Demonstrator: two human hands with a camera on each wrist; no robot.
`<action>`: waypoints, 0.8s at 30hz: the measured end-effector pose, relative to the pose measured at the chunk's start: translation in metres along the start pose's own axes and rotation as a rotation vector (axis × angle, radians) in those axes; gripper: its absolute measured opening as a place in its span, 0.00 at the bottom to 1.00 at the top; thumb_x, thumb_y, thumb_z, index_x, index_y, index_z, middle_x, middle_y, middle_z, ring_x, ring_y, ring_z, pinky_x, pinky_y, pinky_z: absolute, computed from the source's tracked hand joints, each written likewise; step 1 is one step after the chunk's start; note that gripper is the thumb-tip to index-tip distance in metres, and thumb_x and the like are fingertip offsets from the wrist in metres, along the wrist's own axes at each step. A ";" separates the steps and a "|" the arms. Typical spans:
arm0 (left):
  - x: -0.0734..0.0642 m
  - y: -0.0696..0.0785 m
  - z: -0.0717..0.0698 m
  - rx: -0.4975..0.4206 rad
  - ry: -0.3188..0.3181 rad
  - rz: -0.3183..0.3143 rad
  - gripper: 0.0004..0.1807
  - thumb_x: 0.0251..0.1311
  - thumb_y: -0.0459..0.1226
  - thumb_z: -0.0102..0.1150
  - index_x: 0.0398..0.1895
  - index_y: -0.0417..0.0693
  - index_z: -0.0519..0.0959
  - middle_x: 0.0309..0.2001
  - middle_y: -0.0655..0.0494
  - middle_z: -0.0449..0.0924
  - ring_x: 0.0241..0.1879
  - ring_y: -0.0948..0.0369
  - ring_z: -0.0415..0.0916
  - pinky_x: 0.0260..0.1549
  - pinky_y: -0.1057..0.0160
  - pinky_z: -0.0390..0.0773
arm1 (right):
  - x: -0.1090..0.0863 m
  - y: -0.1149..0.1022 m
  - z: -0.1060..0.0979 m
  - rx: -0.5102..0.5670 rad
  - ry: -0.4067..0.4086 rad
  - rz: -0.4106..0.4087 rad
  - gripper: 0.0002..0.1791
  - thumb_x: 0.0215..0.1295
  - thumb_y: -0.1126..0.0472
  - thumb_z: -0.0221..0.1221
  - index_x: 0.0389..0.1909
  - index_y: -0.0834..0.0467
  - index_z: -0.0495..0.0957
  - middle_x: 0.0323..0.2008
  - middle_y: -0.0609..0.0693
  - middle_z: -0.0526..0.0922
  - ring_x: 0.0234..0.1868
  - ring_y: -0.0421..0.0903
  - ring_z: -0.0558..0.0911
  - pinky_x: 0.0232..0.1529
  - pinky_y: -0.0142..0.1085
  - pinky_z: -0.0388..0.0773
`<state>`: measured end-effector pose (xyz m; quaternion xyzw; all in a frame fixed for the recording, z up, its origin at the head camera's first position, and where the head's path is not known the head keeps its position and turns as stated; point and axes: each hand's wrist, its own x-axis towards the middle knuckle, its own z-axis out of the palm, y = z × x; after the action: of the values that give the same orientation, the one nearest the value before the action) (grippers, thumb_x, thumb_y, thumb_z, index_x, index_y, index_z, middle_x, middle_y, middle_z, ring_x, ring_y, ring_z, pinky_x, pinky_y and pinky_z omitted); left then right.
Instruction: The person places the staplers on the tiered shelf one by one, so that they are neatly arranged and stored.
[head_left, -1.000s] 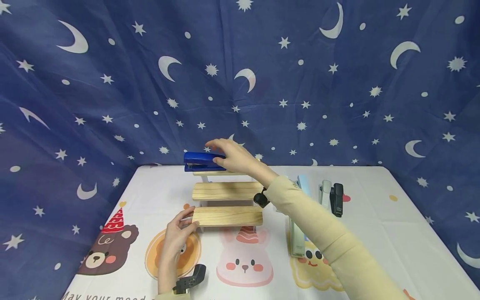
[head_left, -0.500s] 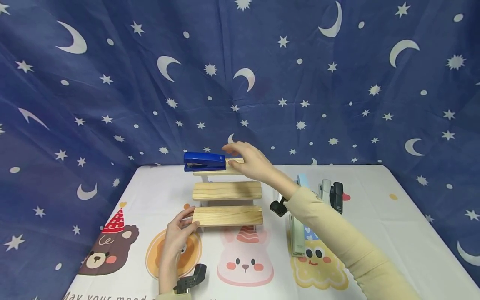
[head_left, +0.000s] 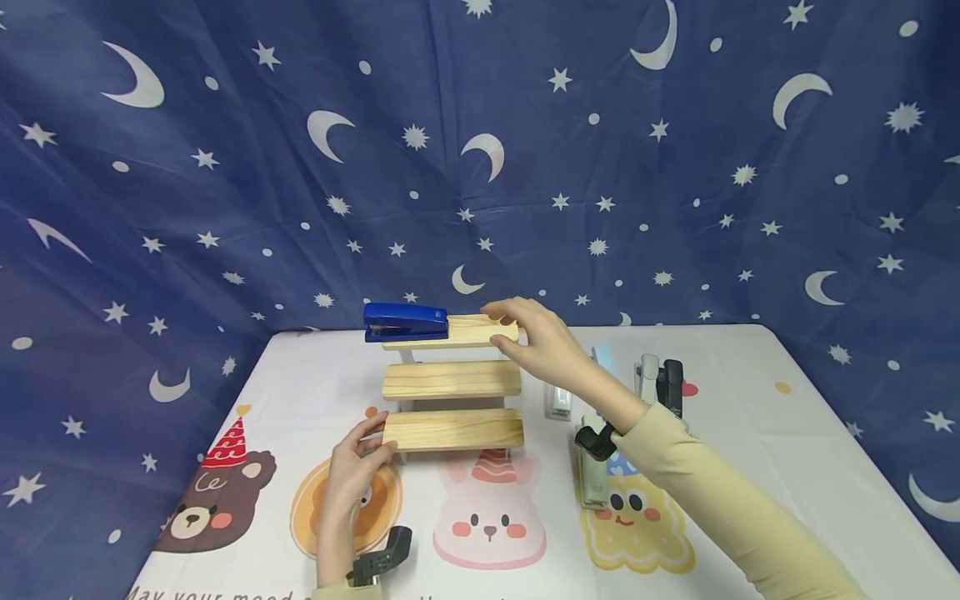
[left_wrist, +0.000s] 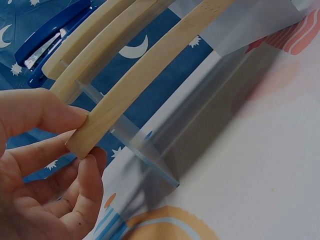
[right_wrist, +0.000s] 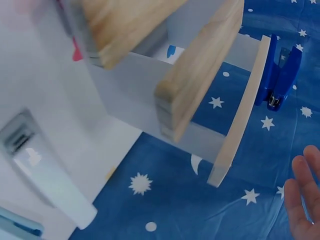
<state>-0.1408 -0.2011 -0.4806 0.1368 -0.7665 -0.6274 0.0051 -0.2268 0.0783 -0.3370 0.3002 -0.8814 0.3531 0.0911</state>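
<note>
Fingers (left_wrist: 91,185) of my left hand (head_left: 352,471) clamp the left end of the lowest step (head_left: 453,431), bearing on opposite faces of the wood. I judge this a brace, meant to keep the rack (head_left: 452,380) from shifting. My right hand (head_left: 546,340) holds nothing; thumb and fingers stand apart near the right end of the top step (head_left: 480,330). By the right wrist view, the visible fingertips are off the wood; thumb contact I cannot tell.

Blue stapler (head_left: 405,322): on the left part of the top step, untouched by either hand, left end slightly overhanging. It lies lengthwise, probably because the plank is too narrow to seat it crosswise.

Right of the rack, on the white cloth (head_left: 757,475): a grey stapler (head_left: 649,373) beside a black stapler (head_left: 672,387), and a pale green stapler (head_left: 594,483) nearer me. That side likely suits my right arm's reach.
</note>
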 end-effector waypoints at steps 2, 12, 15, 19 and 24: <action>0.000 0.000 0.000 0.007 0.000 -0.009 0.29 0.55 0.28 0.59 0.64 0.46 0.71 0.59 0.46 0.71 0.45 0.66 0.73 0.37 0.75 0.78 | -0.008 0.003 -0.002 0.001 0.022 0.002 0.20 0.63 0.61 0.60 0.57 0.54 0.75 0.52 0.51 0.81 0.52 0.49 0.79 0.54 0.46 0.77; 0.003 -0.001 0.002 0.009 -0.004 -0.040 0.30 0.55 0.28 0.59 0.64 0.48 0.71 0.60 0.48 0.71 0.45 0.68 0.72 0.38 0.74 0.78 | -0.049 0.020 -0.015 -0.008 0.073 0.082 0.22 0.63 0.61 0.61 0.59 0.54 0.74 0.52 0.50 0.80 0.52 0.48 0.78 0.55 0.48 0.76; 0.003 0.000 0.003 0.009 -0.009 -0.039 0.30 0.55 0.28 0.59 0.64 0.48 0.71 0.60 0.48 0.71 0.46 0.67 0.72 0.38 0.74 0.78 | -0.062 0.026 -0.018 -0.009 0.097 0.104 0.23 0.62 0.62 0.61 0.59 0.54 0.74 0.52 0.52 0.81 0.51 0.49 0.78 0.54 0.49 0.76; 0.002 0.000 0.003 0.011 -0.010 -0.038 0.30 0.55 0.29 0.59 0.64 0.48 0.71 0.60 0.49 0.71 0.47 0.66 0.71 0.38 0.75 0.78 | -0.081 0.033 -0.019 -0.008 0.127 0.137 0.23 0.62 0.63 0.62 0.59 0.55 0.74 0.52 0.52 0.81 0.51 0.49 0.79 0.53 0.48 0.76; 0.000 0.001 0.001 0.023 -0.012 -0.030 0.29 0.56 0.28 0.58 0.64 0.48 0.70 0.60 0.48 0.70 0.46 0.68 0.72 0.39 0.75 0.78 | -0.102 0.040 -0.018 -0.038 0.165 0.184 0.23 0.61 0.63 0.63 0.58 0.54 0.75 0.50 0.52 0.82 0.50 0.49 0.79 0.51 0.48 0.76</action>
<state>-0.1412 -0.1996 -0.4797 0.1446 -0.7715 -0.6195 -0.0105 -0.1690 0.1606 -0.3845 0.1863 -0.9013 0.3667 0.1359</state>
